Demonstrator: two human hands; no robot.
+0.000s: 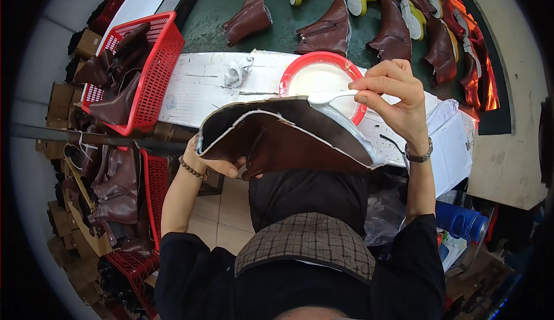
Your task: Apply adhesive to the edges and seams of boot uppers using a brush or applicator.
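Far left: red basket (151, 66) w/ brown boot parts, more stacked below by cardboard. Left hand (216, 161) curled under the brown boot upper (283, 138), gripping it above the lap. White bench (199, 86) w/ rag (238, 70) & red glue bowl (323, 60). Right hand (395, 98) pinches white brush (329, 96) at the upper's edge. Behind: green conveyor (231, 0) w/ boots (326, 31).

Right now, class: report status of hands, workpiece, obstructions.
Left hand grips brown boot upper. Right hand holds white brush at its edge. Red glue bowl behind. Nothing obstructing.
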